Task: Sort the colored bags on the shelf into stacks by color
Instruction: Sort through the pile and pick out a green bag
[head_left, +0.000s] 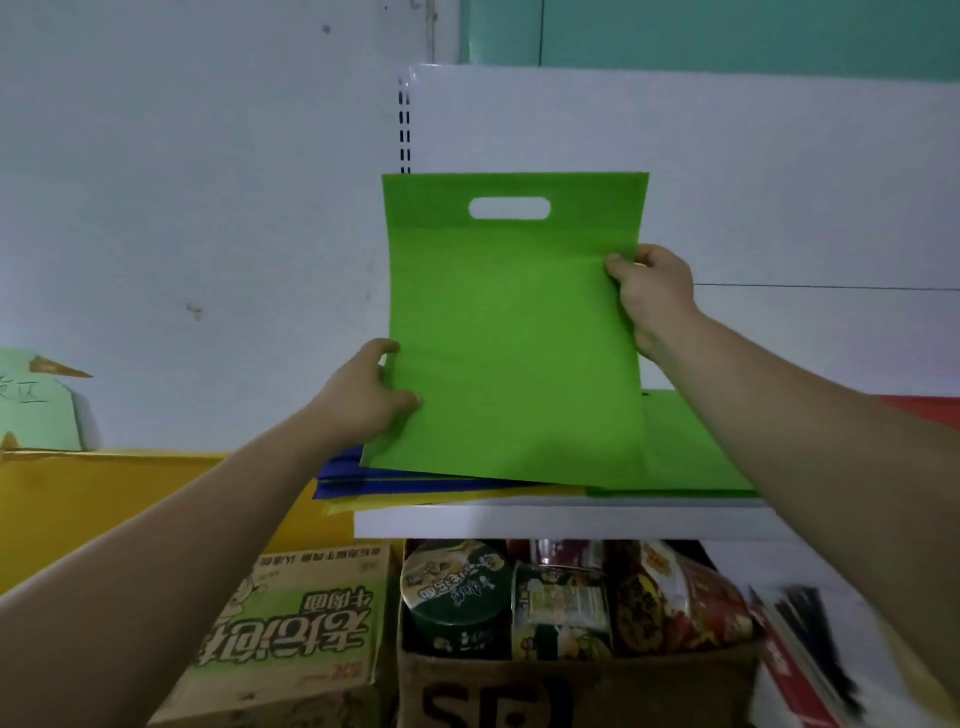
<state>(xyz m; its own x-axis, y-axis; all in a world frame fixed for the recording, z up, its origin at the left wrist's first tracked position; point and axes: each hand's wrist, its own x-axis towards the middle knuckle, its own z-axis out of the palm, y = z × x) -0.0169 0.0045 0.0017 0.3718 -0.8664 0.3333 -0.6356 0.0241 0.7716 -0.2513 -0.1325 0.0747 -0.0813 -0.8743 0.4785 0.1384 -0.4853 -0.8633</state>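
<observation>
Carton (649, 691) under your shelf (545, 522) packed with noodle cups (452, 597), your left hand (363, 400) and right hand (654, 296) pinching side edges of the raised green bag (509, 353)

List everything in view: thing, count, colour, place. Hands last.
held bag: one, green, upright above the shelf
flat bags: count unclear, green, lying on the shelf, right
blue bags: several, blue, stacked on the shelf, left
yellow bags: count unclear, yellow, under the blue bags
red bag: at least one, red, far right on the shelf
shelf: one, white, centre
carton: one, tan with green print, below the shelf, left
box: one, brown, below the shelf
noodle cups: several, mostly green, in the box
left hand: fingers grip the held bag's lower left edge
right hand: fingers pinch its right edge
</observation>
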